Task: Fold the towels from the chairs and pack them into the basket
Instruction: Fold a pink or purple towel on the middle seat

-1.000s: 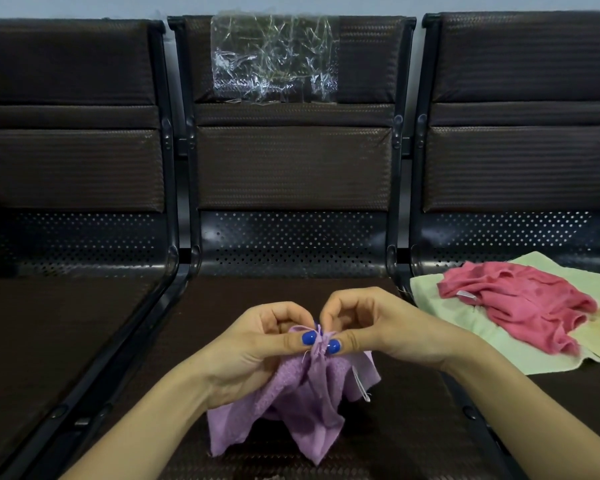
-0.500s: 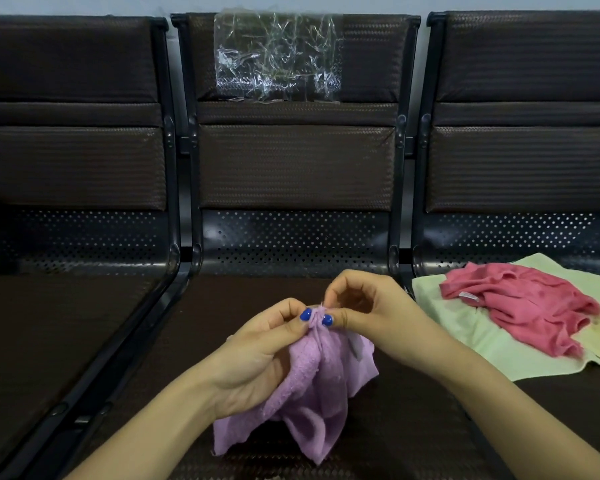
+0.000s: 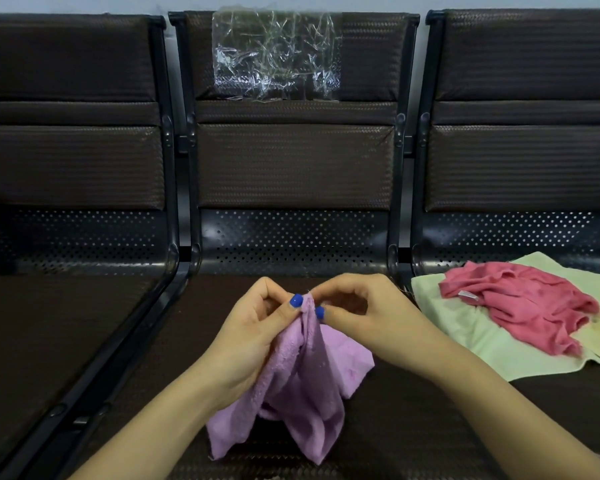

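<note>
Stage: early, no towel folded yet.
In hand: purple towel (image 3: 302, 386), bunched over middle chair seat (image 3: 413, 427).
Fingers: left hand (image 3: 253, 337) and right hand (image 3: 368, 317) pinched shut on its top edge.
Waiting: pink towel (image 3: 520, 303) on pale green towel (image 3: 465, 341), right chair.
Basket: not in view.

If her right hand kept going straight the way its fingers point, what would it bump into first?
Probably the left hand: the right hand points leftward across the purple towel pinched between them, fingertips nearly touching, though depth is unclear.

Three dark padded chairs (image 3: 295, 168) in row; pale wall (image 3: 84, 3) behind.
</note>
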Tool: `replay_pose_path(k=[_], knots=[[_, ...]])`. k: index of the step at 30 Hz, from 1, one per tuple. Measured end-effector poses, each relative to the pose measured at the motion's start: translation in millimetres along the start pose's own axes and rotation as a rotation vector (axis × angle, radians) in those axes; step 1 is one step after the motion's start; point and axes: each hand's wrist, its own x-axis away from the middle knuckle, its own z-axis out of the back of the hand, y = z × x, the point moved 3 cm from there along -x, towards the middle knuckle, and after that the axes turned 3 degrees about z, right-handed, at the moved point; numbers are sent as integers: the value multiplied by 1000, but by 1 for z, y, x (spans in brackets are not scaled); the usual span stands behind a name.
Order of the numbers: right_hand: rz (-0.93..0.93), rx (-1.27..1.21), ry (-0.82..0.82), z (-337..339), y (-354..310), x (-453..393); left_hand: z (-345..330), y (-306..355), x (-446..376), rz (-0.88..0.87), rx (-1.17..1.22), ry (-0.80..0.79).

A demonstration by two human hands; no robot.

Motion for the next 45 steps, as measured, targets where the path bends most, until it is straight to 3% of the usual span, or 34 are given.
replay_pose_path(k=[3, 5, 12, 16, 20, 25, 30, 41, 45], knots=[[-153, -257, -33, -1, 1, -1, -4, 8, 5, -207, -251, 76], [-157, -255, -13, -1, 3, -1, -9, 10, 9, -270, -268, 105], [-54, -163, -13, -2, 4, -1, -15, 4, 7, -248, -169, 103], [-29, -143, -50, 4, 3, -1, -13, 3, 6, -225, -185, 9], [-22, -54, -42, 11, 5, 1, -13, 4, 8, -223, -371, -181], [-46, -138, 1, 16, 7, 2, -8, -7, 5, -226, -608, -230], [-22, -80, 105, 31, 11, 0, 4, -5, 0, -197, -656, -199], [-124, -440, 205, 30, 8, 5, 5, 2, 7, -329, -607, -136], [-107, -563, 258, 27, 7, 7, 0, 6, 11, -441, -795, -44]])
